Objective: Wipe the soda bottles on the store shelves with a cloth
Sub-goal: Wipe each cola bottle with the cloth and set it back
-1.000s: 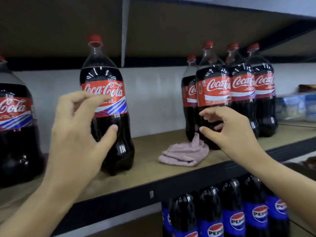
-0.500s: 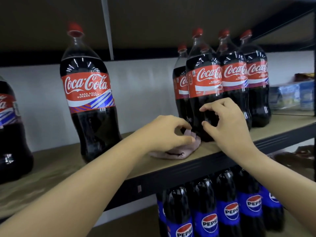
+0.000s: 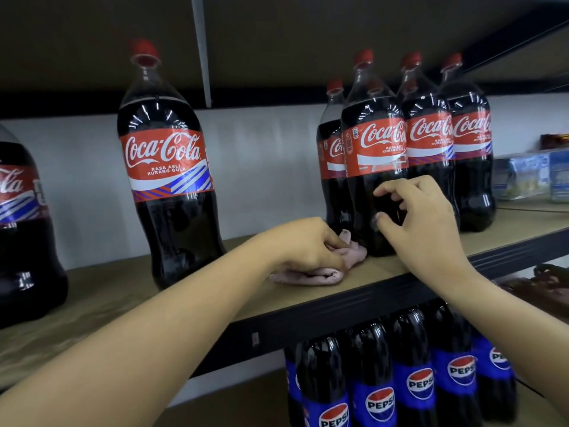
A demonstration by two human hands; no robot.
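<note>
Fingers [image 3: 334, 241] of the left hand [image 3: 308, 245] pinch the pink cloth [image 3: 311, 274] lying lengthwise along the shelf [image 3: 308, 306], right hand [image 3: 421, 223] fingers curled loosely open around the upright cola bottle [image 3: 374, 167] just beside it.

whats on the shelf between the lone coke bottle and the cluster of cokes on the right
In the head view, the pink cloth with the left hand gripping it; otherwise bare shelf board.

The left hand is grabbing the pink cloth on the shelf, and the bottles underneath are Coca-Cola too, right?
Not quite. The left hand is grabbing the pink cloth on the shelf, but the head view shows the bottles underneath have blue Pepsi labels. The Coca-Cola bottles stand on the cloth's shelf.
</note>
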